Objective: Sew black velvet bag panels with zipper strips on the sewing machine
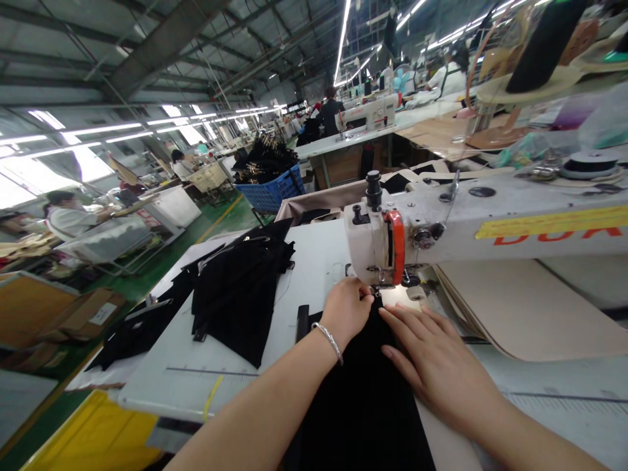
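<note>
A long piece of black fabric (366, 412) runs up to the needle area of a white sewing machine (456, 229). My left hand (347, 306), a silver bracelet at its wrist, pinches the fabric's far edge just left of the presser foot (377, 291). Its fingertips partly hide what lies between them. Flat on the fabric's right side rests my right hand (424, 353), fingers stretched out toward the foot. Pale material shows under the right hand and along the fabric's right edge. A small lamp lights the spot behind the fingertips.
Black fabric pieces (240, 288) are piled on the table's left side. Beige sheets (540, 307) are stacked under the machine arm. A yellow bin (93, 438) stands below at left, and a blue crate (275, 190) of black items beyond. Several people work at other tables.
</note>
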The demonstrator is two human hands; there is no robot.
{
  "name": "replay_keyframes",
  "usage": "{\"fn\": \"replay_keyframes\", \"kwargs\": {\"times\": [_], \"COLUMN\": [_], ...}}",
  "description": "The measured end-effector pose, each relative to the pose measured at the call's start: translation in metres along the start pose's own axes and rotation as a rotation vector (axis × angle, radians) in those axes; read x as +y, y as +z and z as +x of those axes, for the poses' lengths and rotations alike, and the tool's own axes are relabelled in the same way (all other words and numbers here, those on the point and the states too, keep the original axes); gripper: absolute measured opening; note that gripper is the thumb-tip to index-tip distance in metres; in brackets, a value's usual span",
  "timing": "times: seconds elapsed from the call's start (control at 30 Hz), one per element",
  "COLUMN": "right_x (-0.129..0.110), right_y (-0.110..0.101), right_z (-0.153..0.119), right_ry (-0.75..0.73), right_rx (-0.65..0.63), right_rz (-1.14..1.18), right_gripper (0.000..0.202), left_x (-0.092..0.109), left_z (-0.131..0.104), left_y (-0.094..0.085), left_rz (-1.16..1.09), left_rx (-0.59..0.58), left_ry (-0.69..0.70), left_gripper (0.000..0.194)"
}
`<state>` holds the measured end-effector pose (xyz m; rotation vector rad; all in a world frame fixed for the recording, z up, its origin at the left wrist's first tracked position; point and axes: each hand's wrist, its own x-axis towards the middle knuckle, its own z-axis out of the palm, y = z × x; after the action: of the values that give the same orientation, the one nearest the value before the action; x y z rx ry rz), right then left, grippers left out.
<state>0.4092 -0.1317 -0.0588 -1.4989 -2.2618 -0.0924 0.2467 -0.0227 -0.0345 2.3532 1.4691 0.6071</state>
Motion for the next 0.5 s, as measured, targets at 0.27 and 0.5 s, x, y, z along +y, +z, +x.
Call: {"fn": "replay_keyframes", "kwargs": {"times": [0.27,0.5], "right_x": [-0.001,-0.001], "right_y": [0.0,0.0], "right_z": [0.0,-0.001], "right_ry": [-0.008,0.016], "right_rx": [0.031,-0.006], "right_rz": [-0.027,-0.028], "right_gripper": [0.052,0.049], "left_x": [0.009,0.007], "left_z": [-0.001,-0.041], "left_y": [-0.002,-0.024], "left_rz": [0.05,0.149], "left_rx": [0.017,-0.098], "left_ry": [0.014,0.437], "left_gripper": [0.013,0.024]}}
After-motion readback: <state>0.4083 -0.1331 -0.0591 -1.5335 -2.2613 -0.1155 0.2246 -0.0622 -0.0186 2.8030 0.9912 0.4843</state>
